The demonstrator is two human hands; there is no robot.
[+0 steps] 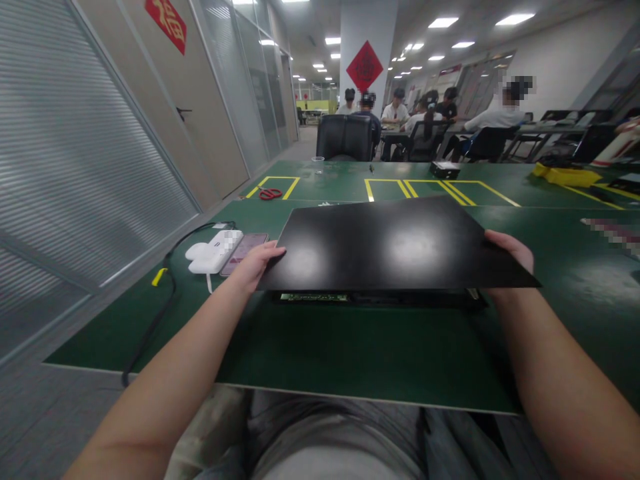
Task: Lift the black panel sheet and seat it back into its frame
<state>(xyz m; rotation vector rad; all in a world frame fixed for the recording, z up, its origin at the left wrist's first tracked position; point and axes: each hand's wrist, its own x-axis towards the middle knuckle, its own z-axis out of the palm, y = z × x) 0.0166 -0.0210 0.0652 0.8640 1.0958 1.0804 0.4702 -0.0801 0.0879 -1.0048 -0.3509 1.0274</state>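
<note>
A flat black panel [360, 247] with a glossy surface is held level above the green table [350, 353]. My left hand [257, 262] grips its left edge, thumb on top and the other fingers mostly hidden beneath. At the right edge, my right hand [511, 257] holds it the same way. Under the panel lies a dark flat unit [410, 299], largely covered; a strip of green circuit board [314, 297] shows along its front. Beside my left hand are a phone [245, 252] and a white plastic device [216, 251].
Red-handled scissors [271, 194], a clear cup [318, 164] and a small black box [445, 169] stand toward the back. A yellow tray [565, 175] sits at the back right. A black cable [170, 293] hangs over the left front edge. Several people sit beyond an office chair [345, 137].
</note>
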